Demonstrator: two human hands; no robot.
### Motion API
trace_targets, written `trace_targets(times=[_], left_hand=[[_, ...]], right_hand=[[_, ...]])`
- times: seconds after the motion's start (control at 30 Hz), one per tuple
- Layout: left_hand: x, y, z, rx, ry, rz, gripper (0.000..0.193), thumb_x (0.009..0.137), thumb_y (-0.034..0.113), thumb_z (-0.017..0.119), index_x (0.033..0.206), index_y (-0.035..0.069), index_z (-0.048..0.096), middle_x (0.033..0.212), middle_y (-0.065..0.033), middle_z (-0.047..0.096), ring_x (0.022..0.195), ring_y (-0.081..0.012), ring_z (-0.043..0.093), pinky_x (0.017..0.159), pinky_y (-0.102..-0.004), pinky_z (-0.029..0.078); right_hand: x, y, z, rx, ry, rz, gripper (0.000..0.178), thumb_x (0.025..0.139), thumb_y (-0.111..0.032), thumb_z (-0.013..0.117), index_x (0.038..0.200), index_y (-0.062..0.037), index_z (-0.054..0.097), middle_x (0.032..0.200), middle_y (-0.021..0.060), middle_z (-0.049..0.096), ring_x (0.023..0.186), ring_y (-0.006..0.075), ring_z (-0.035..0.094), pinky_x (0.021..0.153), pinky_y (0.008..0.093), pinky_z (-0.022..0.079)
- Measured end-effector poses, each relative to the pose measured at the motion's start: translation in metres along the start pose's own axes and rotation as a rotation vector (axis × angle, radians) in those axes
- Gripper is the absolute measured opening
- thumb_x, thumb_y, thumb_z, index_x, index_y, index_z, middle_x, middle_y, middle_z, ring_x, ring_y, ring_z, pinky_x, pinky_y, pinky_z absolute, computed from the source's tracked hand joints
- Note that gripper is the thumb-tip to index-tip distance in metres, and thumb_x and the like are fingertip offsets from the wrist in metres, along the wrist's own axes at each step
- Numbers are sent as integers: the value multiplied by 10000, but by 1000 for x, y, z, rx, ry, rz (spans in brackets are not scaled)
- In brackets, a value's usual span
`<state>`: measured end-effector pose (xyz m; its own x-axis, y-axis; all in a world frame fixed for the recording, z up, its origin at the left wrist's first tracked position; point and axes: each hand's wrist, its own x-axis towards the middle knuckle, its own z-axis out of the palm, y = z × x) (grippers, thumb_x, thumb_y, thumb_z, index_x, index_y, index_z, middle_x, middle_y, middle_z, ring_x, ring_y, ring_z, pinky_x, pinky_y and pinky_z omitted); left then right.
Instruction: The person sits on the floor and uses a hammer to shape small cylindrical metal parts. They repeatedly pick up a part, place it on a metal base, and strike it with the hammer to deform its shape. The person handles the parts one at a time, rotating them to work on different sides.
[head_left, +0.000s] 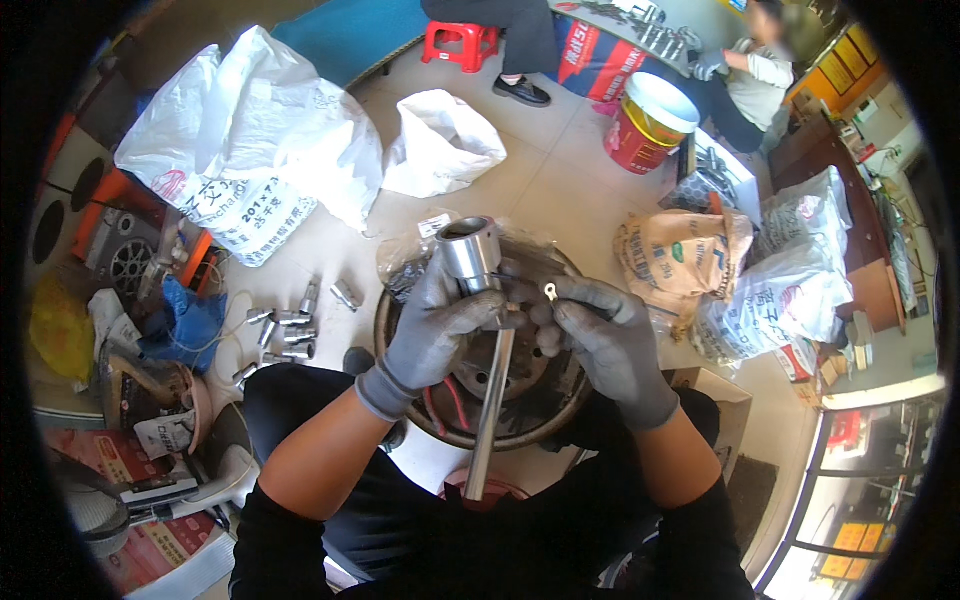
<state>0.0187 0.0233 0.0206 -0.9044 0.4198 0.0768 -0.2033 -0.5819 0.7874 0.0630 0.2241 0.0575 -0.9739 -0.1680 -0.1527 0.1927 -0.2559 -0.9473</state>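
My left hand (pixel 425 325), in a grey glove, is closed around a shiny steel cylinder (pixel 470 250) with a round open top. Below it a polished metal bar (pixel 488 420) slants down toward my lap; how the two join is hidden by my fingers. Between thumb and fingers, my gloved right hand (pixel 610 340) pinches a small metal piece with a ringed end (pixel 551 292), just right of the cylinder. Both hands are above a round, worn metal wheel-like stand (pixel 545 425) between my knees. Several similar steel cylinders (pixel 292 335) lie on the floor at left.
White woven sacks (pixel 260 140) and a smaller white bag (pixel 440 145) stand ahead. At right are a brown paper sack (pixel 680 255), plastic bags (pixel 775 300) and stacked buckets (pixel 640 135). A red stool (pixel 460 45) and two other people are farther off, one with gloved hands.
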Motion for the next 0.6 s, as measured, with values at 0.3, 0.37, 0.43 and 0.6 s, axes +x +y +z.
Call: trace_targets(times=[0.3,0.37,0.43,0.6], left_hand=[[5,-7,-2,134,-95,22,743,895,-36,618,1535,82,258,1203,-61,518,1056,-132,569,921,-309,555],[6,-11,0,155,-63,16,748,878,-62,621,1524,70,268,1200,-61,516,1056,-129,571,919,-297,549],[5,-15,2,216,-17,47,763,856,-87,632,1515,61,276,1196,-62,518,1058,-128,574,914,-289,546],[5,-21,6,434,83,102,774,813,-124,664,1481,42,311,1218,-79,534,1088,-140,583,907,-293,546]], right_hand=[[4,-7,12,-725,137,-474,202,884,-73,713,1060,24,711,973,137,728,861,175,708,779,299,560],[4,-6,12,-603,100,-360,208,879,-79,720,1059,24,709,977,137,730,854,177,708,776,297,558],[4,-4,14,-567,78,-305,211,879,-83,723,1059,26,707,971,136,730,838,171,704,761,293,557],[2,2,20,-456,111,-182,196,897,-86,715,1049,36,698,910,124,719,778,134,686,688,271,554]])
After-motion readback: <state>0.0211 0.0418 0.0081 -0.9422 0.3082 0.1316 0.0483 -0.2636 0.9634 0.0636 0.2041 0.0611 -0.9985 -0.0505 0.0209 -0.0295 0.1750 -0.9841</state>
